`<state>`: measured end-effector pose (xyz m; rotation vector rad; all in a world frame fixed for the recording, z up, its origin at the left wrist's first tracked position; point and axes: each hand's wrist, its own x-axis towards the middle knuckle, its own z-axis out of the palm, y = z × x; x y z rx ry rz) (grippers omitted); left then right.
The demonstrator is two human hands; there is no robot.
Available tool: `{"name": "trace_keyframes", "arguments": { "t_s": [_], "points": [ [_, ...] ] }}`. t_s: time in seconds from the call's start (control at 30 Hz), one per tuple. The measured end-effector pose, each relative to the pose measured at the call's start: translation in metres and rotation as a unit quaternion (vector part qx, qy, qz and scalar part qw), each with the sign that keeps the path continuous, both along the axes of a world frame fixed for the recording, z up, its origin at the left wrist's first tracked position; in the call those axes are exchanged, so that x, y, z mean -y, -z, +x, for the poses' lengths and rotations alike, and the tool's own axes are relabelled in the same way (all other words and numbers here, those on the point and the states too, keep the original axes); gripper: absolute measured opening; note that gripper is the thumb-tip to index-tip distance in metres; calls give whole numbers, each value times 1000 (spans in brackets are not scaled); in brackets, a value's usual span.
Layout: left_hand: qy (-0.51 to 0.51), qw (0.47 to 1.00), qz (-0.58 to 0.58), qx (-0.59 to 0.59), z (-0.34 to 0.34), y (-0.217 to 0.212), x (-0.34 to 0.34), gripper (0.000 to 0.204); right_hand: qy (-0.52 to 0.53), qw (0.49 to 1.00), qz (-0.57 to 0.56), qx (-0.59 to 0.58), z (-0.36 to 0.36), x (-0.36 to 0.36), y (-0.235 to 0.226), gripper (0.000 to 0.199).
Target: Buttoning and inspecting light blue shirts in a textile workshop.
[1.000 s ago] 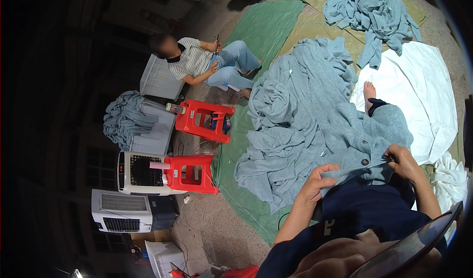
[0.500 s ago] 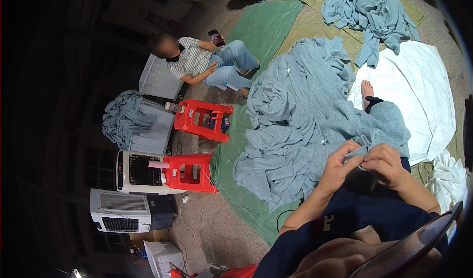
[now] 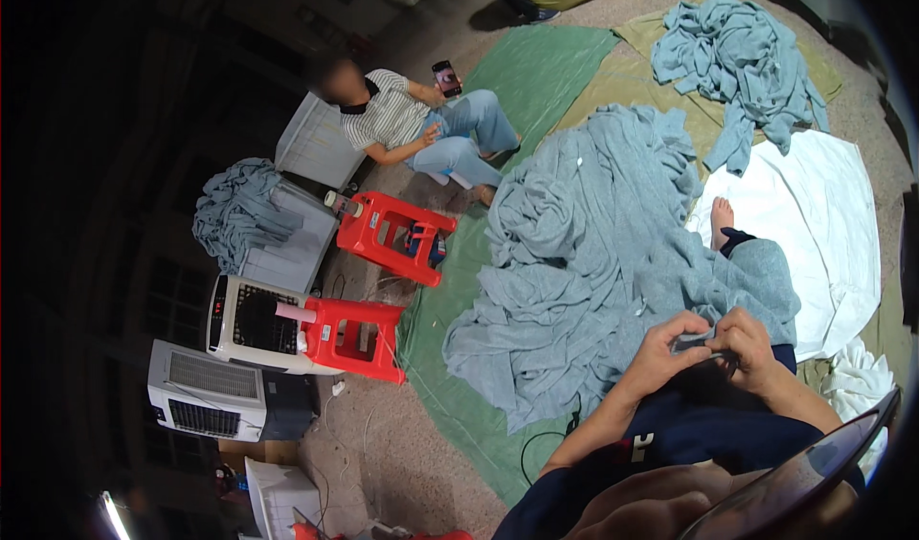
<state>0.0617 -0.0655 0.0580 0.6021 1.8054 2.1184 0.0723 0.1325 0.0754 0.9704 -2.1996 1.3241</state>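
A heap of grey-blue knit garments (image 3: 574, 262) spreads in front of me and reaches over my bent leg. My left hand (image 3: 667, 355) pinches a gathered edge of the knit garment (image 3: 706, 318) between thumb and fingers. Close beside it, my right hand (image 3: 750, 349) is closed on the same edge, the fingertips of both hands nearly meeting. A small dark piece shows between the fingertips, too small to make out. Little white tags or bits (image 3: 641, 306) lie on the heap.
A green tarp (image 3: 459, 387) lies under the heap. White sheeting (image 3: 814, 234) and another knit pile (image 3: 732, 66) are to the right. Two red stools (image 3: 356, 341), air coolers (image 3: 211, 387) and a loaded bin (image 3: 304, 238) stand left. A seated person (image 3: 402, 123) holds a phone.
The view has shifted, so the surroundings sit lower in the picture. Both hands keep hold of the garment edge; the right hand's fingers have turned more upright.
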Motion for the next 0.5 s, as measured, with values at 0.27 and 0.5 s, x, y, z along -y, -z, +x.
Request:
{"name": "trace_keyframes", "arguments": {
  "t_s": [0.27, 0.5],
  "points": [
    [-52, 984, -126, -117, -1, -12, 12, 26, 22, 973, -49, 223, -7, 15, 2, 24],
    [-66, 979, -177, -73, 0, -13, 14, 24, 36, 960, -8, 279, -8, 12, 10, 27]
  ]
}}
